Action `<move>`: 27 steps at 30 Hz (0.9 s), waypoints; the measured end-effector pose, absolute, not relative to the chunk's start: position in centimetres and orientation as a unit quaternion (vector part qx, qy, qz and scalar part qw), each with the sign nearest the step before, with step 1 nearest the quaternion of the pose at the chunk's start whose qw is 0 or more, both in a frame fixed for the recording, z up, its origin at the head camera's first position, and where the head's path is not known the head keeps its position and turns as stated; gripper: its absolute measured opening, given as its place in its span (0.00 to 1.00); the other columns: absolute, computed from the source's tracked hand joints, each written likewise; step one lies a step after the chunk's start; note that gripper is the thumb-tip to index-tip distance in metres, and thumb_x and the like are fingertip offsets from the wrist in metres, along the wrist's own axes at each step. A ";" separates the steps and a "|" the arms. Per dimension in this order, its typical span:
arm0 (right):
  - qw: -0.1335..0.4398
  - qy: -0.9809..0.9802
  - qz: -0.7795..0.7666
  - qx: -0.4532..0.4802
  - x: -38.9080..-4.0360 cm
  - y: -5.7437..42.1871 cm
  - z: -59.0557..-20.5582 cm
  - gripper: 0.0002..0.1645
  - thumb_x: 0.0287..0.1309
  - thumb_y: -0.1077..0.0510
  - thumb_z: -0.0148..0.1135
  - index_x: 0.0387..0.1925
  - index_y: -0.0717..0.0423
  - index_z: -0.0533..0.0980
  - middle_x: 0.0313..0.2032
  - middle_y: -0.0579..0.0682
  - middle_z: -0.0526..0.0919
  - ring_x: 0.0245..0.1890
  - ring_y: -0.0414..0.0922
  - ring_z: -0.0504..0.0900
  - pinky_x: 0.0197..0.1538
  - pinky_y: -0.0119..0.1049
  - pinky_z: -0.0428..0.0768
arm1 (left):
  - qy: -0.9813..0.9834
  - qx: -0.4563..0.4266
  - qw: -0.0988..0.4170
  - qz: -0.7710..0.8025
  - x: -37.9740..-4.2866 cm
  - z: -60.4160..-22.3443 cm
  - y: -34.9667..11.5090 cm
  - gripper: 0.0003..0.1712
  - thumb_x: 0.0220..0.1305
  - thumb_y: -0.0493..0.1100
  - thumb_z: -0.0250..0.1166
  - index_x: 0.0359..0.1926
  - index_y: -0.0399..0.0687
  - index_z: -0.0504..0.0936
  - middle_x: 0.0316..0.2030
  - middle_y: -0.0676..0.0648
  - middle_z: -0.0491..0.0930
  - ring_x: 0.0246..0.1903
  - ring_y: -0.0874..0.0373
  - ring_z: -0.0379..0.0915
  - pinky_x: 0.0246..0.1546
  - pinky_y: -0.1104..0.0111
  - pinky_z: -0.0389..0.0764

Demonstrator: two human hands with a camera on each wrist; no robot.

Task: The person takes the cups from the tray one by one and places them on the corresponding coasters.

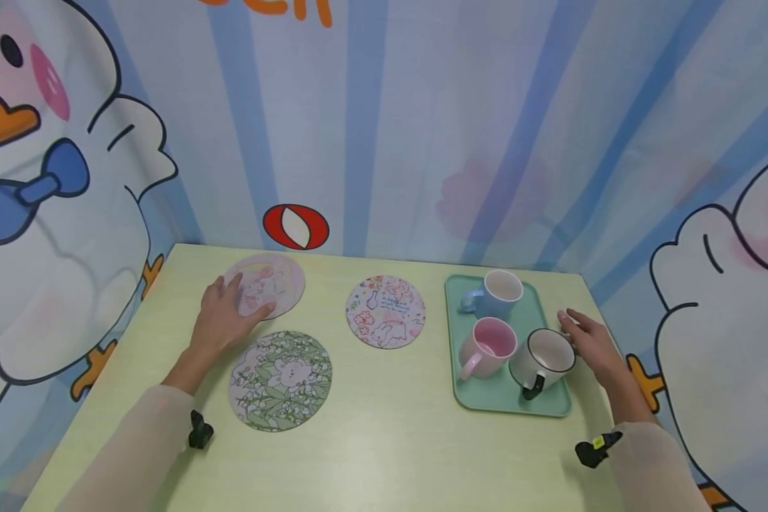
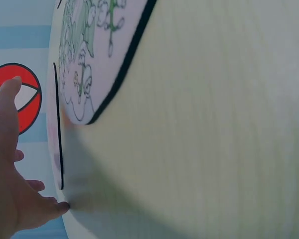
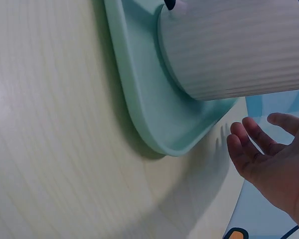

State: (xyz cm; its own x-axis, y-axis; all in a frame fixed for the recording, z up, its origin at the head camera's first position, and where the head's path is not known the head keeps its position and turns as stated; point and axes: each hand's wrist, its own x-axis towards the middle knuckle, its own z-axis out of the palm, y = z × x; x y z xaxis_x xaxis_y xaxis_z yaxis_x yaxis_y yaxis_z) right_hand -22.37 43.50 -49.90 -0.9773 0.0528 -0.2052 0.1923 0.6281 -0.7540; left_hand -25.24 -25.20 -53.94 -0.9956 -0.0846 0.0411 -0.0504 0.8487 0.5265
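In the head view my left hand (image 1: 220, 320) is at the left edge of a round pink placemat (image 1: 274, 284), fingers spread and relaxed. Whether its fingertips touch the mat I cannot tell. A round green leafy placemat (image 1: 281, 384) lies nearer, beside that wrist. My right hand (image 1: 594, 345) hovers by the right side of a green tray (image 1: 486, 400), fingers loosely bent and holding nothing. Closest to it on the tray stands a white ribbed mug (image 3: 234, 50) with a black handle. A pink mug (image 1: 483, 361) and a blue mug (image 1: 494, 306) also stand upright there.
A third round placemat (image 1: 386, 313), with flowers and writing, lies mid-table between the hands. The pale wooden table (image 1: 384, 441) meets a striped cartoon backdrop (image 1: 397, 142) at its back and sides.
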 end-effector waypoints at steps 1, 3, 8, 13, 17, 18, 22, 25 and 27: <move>0.085 0.896 -0.430 0.074 -22.4 43.5 -50.0 0.55 0.79 0.28 0.39 0.83 0.66 0.44 0.72 0.77 0.63 0.68 0.70 0.70 0.66 0.64 0.73 | -0.961 0.032 0.029 -0.273 -25.4 -54.1 -25.3 0.63 0.67 0.74 0.63 0.84 0.40 0.49 0.79 0.22 0.43 0.77 0.23 0.43 0.67 0.27 0.60; 0.094 0.893 -0.433 0.083 -22.3 43.5 -50.3 0.56 0.79 0.27 0.39 0.83 0.66 0.44 0.73 0.78 0.62 0.69 0.71 0.69 0.66 0.64 0.73 | -0.960 0.029 0.022 -0.278 -25.6 -54.3 -25.6 0.64 0.66 0.74 0.64 0.84 0.40 0.48 0.79 0.22 0.41 0.77 0.23 0.41 0.68 0.27 0.58; 0.104 0.896 -0.422 0.089 -22.1 43.7 -50.9 0.55 0.79 0.28 0.40 0.83 0.67 0.46 0.72 0.81 0.60 0.67 0.72 0.71 0.64 0.63 0.76 | -0.961 0.021 -0.002 -0.277 -26.2 -55.0 -26.1 0.67 0.64 0.74 0.66 0.85 0.41 0.43 0.81 0.23 0.34 0.78 0.22 0.36 0.70 0.27 0.55; 0.106 0.895 -0.429 0.064 -22.3 43.9 -51.4 0.51 0.82 0.33 0.43 0.82 0.69 0.49 0.76 0.79 0.56 0.71 0.73 0.67 0.65 0.64 0.75 | -0.963 0.014 -0.011 -0.267 -26.8 -55.3 -26.2 0.70 0.61 0.76 0.67 0.85 0.42 0.42 0.81 0.24 0.32 0.79 0.23 0.33 0.70 0.27 0.54; 0.112 0.890 -0.439 0.050 -22.2 43.9 -51.8 0.46 0.84 0.38 0.42 0.81 0.70 0.49 0.78 0.77 0.53 0.76 0.74 0.57 0.70 0.68 0.68 | -0.967 0.004 -0.010 -0.253 -27.5 -55.7 -26.3 0.71 0.60 0.77 0.67 0.85 0.42 0.42 0.81 0.25 0.31 0.79 0.22 0.34 0.70 0.28 0.55; 0.115 0.890 -0.440 0.047 -22.2 43.9 -51.9 0.45 0.85 0.40 0.42 0.81 0.70 0.49 0.78 0.77 0.53 0.76 0.74 0.56 0.70 0.68 0.67 | -0.968 0.001 -0.010 -0.249 -27.6 -55.8 -26.3 0.71 0.61 0.77 0.67 0.85 0.42 0.42 0.81 0.25 0.32 0.79 0.22 0.35 0.70 0.28 0.55; 0.119 0.893 -0.434 0.025 -22.1 43.9 -52.0 0.41 0.86 0.45 0.43 0.81 0.71 0.51 0.74 0.78 0.61 0.73 0.74 0.62 0.63 0.58 0.78 | -0.971 -0.015 -0.007 -0.237 -27.8 -56.1 -26.5 0.72 0.60 0.76 0.68 0.85 0.40 0.42 0.81 0.24 0.32 0.78 0.22 0.36 0.71 0.29 0.54; 0.115 0.898 -0.424 -0.001 -22.2 44.1 -52.1 0.36 0.86 0.52 0.44 0.79 0.73 0.53 0.69 0.79 0.67 0.68 0.73 0.69 0.53 0.42 0.82 | -0.972 -0.025 -0.004 -0.232 -27.9 -56.1 -26.6 0.72 0.60 0.76 0.68 0.85 0.39 0.43 0.81 0.24 0.33 0.78 0.22 0.35 0.71 0.29 0.54; 0.110 0.902 -0.417 -0.018 -22.5 44.3 -52.1 0.34 0.85 0.56 0.45 0.78 0.75 0.55 0.66 0.79 0.69 0.65 0.72 0.72 0.48 0.37 0.81 | -0.973 -0.024 -0.005 -0.231 -28.0 -56.1 -26.6 0.72 0.60 0.76 0.68 0.85 0.40 0.43 0.81 0.25 0.33 0.78 0.22 0.35 0.71 0.29 0.54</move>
